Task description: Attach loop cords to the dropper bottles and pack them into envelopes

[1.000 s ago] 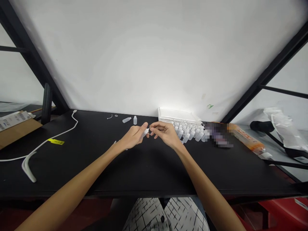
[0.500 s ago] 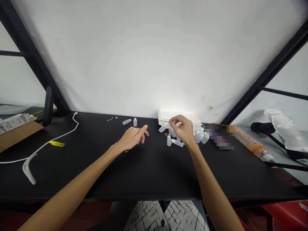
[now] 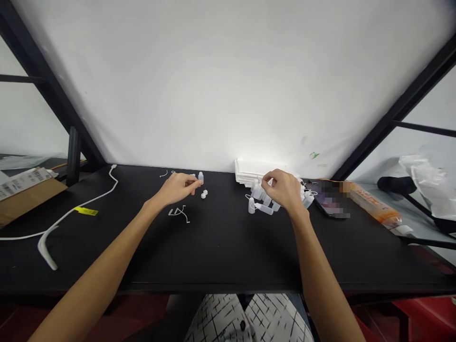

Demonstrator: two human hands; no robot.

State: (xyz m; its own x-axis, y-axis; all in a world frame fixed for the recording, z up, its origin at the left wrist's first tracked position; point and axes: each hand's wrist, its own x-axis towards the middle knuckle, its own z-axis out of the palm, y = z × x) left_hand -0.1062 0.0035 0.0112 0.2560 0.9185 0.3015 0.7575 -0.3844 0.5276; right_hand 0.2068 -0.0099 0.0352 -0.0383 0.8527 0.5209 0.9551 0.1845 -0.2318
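Note:
My left hand is closed, its thumb and fingers pressed together at a small upright squeeze bottle. The thumb covers the lower part of that bottle, and what the fingers pinch is hidden. Two small white caps lie just below the fingertips. Nearer me are several thin white strap pieces. Over a pile of translucent squeeze bottles, my right hand is closed in a pinch; I cannot make out what is in it. One bottle stands and another lies at the pile's left front.
Behind the bottles is a stack of white sheets or packets. To the right lie a phone and an orange-labelled packet. A white cable with a yellow tag runs along the left, near a cardboard box.
My left hand has moved left and back towards the upright bottle, leaving the caps and strap pieces in view. My right hand has shifted slightly right over the pile.

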